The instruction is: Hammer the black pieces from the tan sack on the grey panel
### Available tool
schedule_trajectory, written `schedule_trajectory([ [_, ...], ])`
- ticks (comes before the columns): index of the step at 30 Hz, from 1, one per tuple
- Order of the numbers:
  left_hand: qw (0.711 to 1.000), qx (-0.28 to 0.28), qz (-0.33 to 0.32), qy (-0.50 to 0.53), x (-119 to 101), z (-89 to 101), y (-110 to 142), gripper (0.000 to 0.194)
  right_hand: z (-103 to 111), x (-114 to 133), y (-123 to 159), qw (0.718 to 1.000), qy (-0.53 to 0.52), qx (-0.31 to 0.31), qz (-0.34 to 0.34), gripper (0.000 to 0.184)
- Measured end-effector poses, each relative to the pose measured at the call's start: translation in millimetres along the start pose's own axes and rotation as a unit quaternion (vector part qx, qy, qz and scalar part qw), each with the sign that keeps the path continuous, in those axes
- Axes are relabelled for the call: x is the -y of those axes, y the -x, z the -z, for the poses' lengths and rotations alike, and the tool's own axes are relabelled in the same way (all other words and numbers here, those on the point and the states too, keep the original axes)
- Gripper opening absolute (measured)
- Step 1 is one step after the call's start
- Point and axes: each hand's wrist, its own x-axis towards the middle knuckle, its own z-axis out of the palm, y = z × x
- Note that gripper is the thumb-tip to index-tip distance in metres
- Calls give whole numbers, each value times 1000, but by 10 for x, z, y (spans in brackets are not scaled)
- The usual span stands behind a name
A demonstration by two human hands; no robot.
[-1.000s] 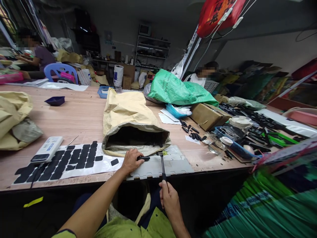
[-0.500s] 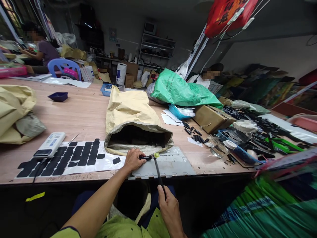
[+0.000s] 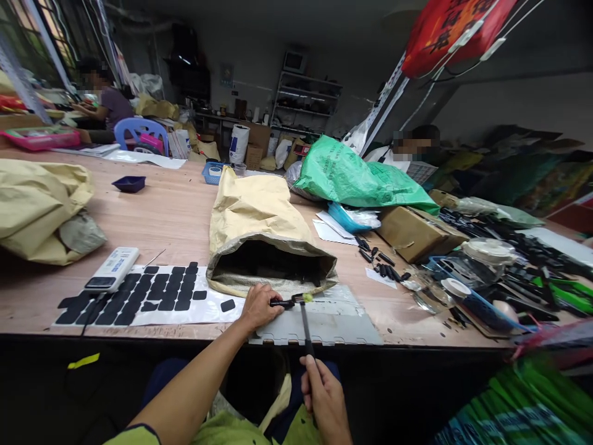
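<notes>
On the near edge of the table, my left hand [image 3: 260, 307] is closed on a slim black handle-like piece [image 3: 282, 303]. That piece lies over a grey plate [image 3: 333, 324]. My right hand [image 3: 324, 392], in front of the table edge, grips what looks like a small hammer [image 3: 306, 324] with a dark grip and a grey shaft. The shaft's upper end, with a yellow-green part there, meets the black piece's tip; whether they touch is unclear. Just beyond both hands, a tan sack [image 3: 257, 213] lies with its dark mouth facing me.
Left of the sack are black rounded pads [image 3: 176, 287] on a white sheet and a white device [image 3: 112, 270]. Another tan sack [image 3: 41, 210] stands far left. Rightward are black handles [image 3: 386, 269], a cardboard box [image 3: 414, 232], a blue basket [image 3: 477, 300] and a green bag [image 3: 356, 173]. Two people sit beyond.
The whole scene has shifted right in view as the camera turned. Both hands keep their holds, and the shaft's end still sits at the black piece's tip.
</notes>
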Motion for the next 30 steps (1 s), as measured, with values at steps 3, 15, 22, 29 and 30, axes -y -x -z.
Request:
schedule_trajectory([
  [3, 1000, -3, -6, -3, 8, -6, 5, 18, 69, 68, -116, 995, -89, -10, -40, 68],
  [15, 998, 49, -43, 17, 2, 122, 32, 21, 317, 105, -348, 961, -223, 47, -156, 64],
  [22, 990, 122, -63, 42, -34, 270, 344, 20, 302, 77, -357, 969, -199, 46, -136, 63],
  [29, 993, 76, -86, -41, 20, 26, 1050, 19, 267, 60, -336, 973, -197, 45, -110, 65],
  [30, 990, 73, -109, -60, 56, -11, 1104, 16, 264, 65, -332, 974, -194, 45, -108, 66],
])
